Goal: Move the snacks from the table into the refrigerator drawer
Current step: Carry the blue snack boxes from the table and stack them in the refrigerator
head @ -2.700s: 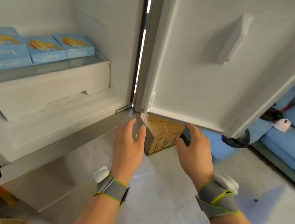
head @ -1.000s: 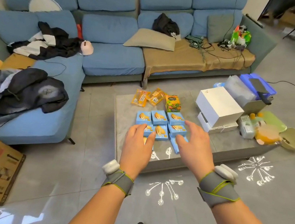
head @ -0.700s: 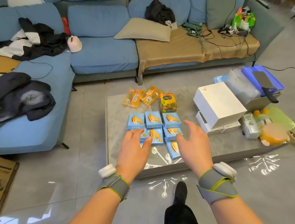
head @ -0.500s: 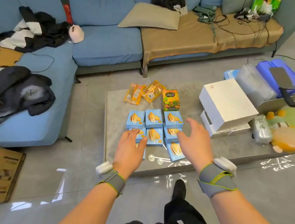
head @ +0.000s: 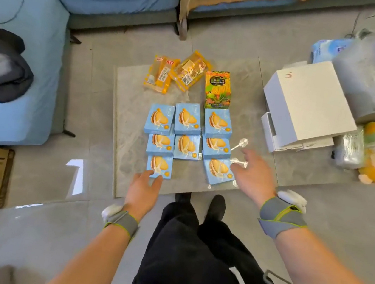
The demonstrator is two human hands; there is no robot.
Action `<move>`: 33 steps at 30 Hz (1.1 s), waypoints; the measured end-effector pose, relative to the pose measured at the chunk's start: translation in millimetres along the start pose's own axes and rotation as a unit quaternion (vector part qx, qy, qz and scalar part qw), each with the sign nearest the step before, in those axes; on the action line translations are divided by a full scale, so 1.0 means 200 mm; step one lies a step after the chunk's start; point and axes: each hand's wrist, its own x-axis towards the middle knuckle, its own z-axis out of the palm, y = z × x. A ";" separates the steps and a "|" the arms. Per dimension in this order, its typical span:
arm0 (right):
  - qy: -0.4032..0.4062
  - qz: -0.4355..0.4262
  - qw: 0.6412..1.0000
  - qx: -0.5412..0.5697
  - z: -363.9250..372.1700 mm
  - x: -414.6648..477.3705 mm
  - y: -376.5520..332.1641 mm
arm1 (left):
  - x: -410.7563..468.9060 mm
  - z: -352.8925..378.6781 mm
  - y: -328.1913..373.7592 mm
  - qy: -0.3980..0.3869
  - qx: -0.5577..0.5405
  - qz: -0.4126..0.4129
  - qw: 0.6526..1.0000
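My left hand flat, fingers straight, tips at near edge of front-left light-blue cardboard snack box; contact unclear, nothing grasped. My right hand spread, relaxed, empty, just beside tilted front-right blue box. I count eight blue boxes in rows on grey marble-pattern low table. Two orange plastic snack packets and green-orange carton at far edge. Large white box to right.

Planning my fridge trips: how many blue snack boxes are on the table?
8. Far row: three blue boxes. Middle row: three. Nearest: one by the left hand, one by the right hand. Stacked ones would be hidden.
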 end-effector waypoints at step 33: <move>-0.122 0.361 0.880 0.283 1.07 1.03 0.77 | 1.20 0.58 -0.54 -0.154 -0.254 -0.333 0.895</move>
